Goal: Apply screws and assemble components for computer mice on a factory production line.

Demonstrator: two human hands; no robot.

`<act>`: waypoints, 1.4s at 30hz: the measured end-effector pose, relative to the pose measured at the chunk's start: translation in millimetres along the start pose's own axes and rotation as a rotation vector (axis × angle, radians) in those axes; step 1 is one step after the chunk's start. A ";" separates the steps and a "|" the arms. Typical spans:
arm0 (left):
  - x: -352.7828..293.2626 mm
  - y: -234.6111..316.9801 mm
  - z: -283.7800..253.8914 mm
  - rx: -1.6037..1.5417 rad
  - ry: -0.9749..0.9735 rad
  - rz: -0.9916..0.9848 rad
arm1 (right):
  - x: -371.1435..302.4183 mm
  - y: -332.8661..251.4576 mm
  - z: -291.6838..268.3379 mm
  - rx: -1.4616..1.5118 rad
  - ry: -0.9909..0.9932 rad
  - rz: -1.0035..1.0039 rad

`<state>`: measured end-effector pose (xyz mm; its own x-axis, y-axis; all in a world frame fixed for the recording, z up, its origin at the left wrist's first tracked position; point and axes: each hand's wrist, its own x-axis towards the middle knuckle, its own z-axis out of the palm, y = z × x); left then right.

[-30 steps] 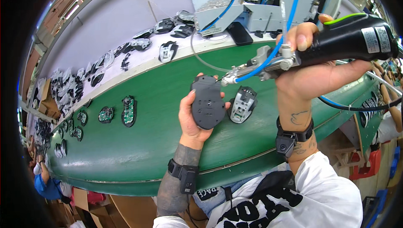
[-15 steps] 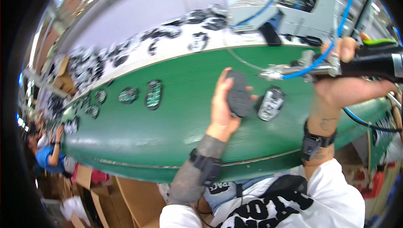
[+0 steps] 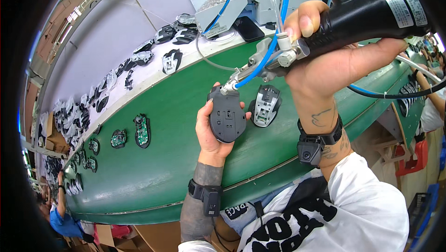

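My left hand [image 3: 214, 148] is closed round a black computer mouse [image 3: 227, 118], its underside facing up. In my right hand [image 3: 320, 61] is a black power screwdriver [image 3: 367, 17] with a green lever, a metal nose, and blue and clear hoses. The screwdriver's tip is at the far end of the mouse's underside; whether it touches cannot be told. Just right of my left fingers, a mouse part with a grey-and-white shell [image 3: 266, 106] lies on the green belt [image 3: 186, 168].
Mouse bases with green circuit boards [image 3: 142, 131] lie to the left on the belt. Along the white ledge [image 3: 153, 73] sit several mouse shells, a dark phone [image 3: 249, 29] and an open box of small metal parts [image 3: 218, 1]. A person in blue [image 3: 65, 222] is at far left.
My right hand has brought the screwdriver left and down to the mouse. The mouse's underside has turned more toward me. The whole view has shifted as well.
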<state>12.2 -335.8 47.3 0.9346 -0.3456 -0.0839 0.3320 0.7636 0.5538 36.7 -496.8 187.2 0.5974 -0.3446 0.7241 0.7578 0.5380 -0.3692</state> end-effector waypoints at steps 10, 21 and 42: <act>-2.8 8.8 -6.5 0.061 -0.039 0.052 | 2.4 -7.6 21.0 -0.014 0.224 -0.019; -0.3 42.8 -41.4 -0.159 0.210 0.374 | -32.8 9.5 26.8 0.101 -0.097 0.226; 4.8 27.1 -42.8 -0.094 0.316 0.396 | -29.4 -2.7 20.2 0.133 -0.230 0.209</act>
<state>31.1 -293.4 26.5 0.9791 0.1505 -0.1367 -0.0588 0.8534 0.5179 11.7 -472.5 178.6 0.6495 -0.0417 0.7592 0.5754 0.6797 -0.4548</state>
